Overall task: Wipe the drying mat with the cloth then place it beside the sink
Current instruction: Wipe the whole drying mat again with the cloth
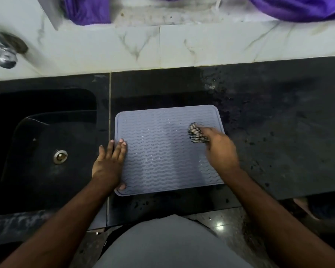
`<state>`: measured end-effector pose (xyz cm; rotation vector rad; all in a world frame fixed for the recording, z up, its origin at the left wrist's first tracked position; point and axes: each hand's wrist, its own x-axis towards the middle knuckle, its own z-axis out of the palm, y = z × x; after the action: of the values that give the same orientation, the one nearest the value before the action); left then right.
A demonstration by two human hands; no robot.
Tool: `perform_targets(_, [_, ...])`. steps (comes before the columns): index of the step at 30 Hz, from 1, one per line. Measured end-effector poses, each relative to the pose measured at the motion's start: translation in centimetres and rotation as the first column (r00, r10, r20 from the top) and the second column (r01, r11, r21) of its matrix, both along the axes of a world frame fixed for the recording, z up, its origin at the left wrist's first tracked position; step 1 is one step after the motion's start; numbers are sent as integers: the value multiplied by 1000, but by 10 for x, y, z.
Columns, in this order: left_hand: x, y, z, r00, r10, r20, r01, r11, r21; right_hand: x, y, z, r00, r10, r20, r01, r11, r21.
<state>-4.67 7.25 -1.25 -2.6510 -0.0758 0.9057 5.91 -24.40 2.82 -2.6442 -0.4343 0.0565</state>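
Head view: drying mat [162, 151] is lying flat on the black counter [278, 132], just right of the sink [37, 142]. Left hand [108, 161] is pressing its left edge, fingers straight. Right hand [219, 147] is gripping the checked cloth [196, 132], bunched against the mat's right side.

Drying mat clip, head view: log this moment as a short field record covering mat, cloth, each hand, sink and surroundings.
mat: grey drying mat, flat on the dark counter, right of the sink
cloth: checked cloth, bunched, on the mat's right part
right hand: right hand grips the cloth
left hand: left hand flat, fingers straight, on the mat's left edge
surroundings: tap upper left; purple fabric on the ledge
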Motion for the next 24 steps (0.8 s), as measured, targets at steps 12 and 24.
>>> perform_targets(12, [-8,34,-9,986,161,32,-132,892,-432,-38,167,-28,734,399,-550,-186,897,401])
perform_targets(24, [-13,52,-20,988,135,79,-71,839,-540,-64,175,-42,844,528,100,-506,843,-181])
